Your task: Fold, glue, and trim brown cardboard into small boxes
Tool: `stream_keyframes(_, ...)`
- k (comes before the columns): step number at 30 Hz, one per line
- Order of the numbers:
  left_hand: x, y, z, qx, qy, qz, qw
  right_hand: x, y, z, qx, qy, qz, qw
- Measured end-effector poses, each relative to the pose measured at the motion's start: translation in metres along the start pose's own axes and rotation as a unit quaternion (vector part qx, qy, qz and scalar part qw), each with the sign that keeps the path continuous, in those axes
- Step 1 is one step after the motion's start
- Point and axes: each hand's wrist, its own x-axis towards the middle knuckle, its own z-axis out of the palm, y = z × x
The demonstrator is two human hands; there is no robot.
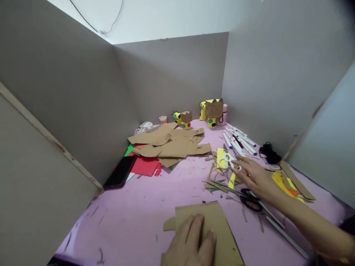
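- Head view shows our left hand [191, 242] pressed flat, fingers spread and gripping nothing, on a cardboard sheet [219, 229] at the near edge of the pink table [138, 207].
- Our right hand [253, 175] reaches out with loose, open fingers, fingertips touching the white-handled scissors [227, 160]; nothing is grasped.
- We judge the scissors light, rigid and smooth (best taken through the handle loops).
- Black-handled scissors [249, 198] lie just under that wrist, markers [238, 140] beyond.
- We judge the cardboard light and stiff, easily creased, best held by an edge.
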Motion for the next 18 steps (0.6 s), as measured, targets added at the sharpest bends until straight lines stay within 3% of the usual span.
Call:
stream_keyframes(3, 0.015, -0.005, -0.003, -0.051, -0.066, -0.047, 0.995, -0.034, -0.028, 0.0, 0.048, 0.024, -0.035, 0.998)
stream_keyframes(6, 0.034, -0.01, -0.026, -0.173, -0.159, -0.065, 0.97, -0.057, -0.04, 0.002, 0.079, 0.051, -0.036, 0.995)
stream_keyframes(7, 0.039, -0.013, -0.038, -0.211, -0.162, -0.096, 0.959, -0.063, -0.041, 0.002, 0.087, 0.06, -0.03, 0.994)
stream_keyframes(9, 0.046, -0.027, -0.062, -0.279, -0.139, -0.143, 0.94, -0.072, -0.039, 0.001, 0.099, 0.078, -0.015, 0.992)
stream_keyframes(12, 0.052, -0.063, -0.083, -0.256, -0.032, -0.214, 0.942, -0.083, -0.036, 0.001, 0.11, 0.107, 0.007, 0.988)
stream_keyframes(13, 0.054, -0.077, -0.084, -0.218, 0.001, -0.238, 0.946, -0.087, -0.037, 0.002, 0.112, 0.115, 0.013, 0.987)
stream_keyframes(15, 0.059, -0.104, -0.079, -0.105, 0.001, -0.284, 0.953, -0.094, -0.039, 0.005, 0.114, 0.127, 0.021, 0.985)
stream_keyframes(18, 0.069, -0.132, -0.059, -0.053, -0.005, -0.311, 0.949, -0.104, -0.046, 0.01, 0.117, 0.136, 0.008, 0.984)
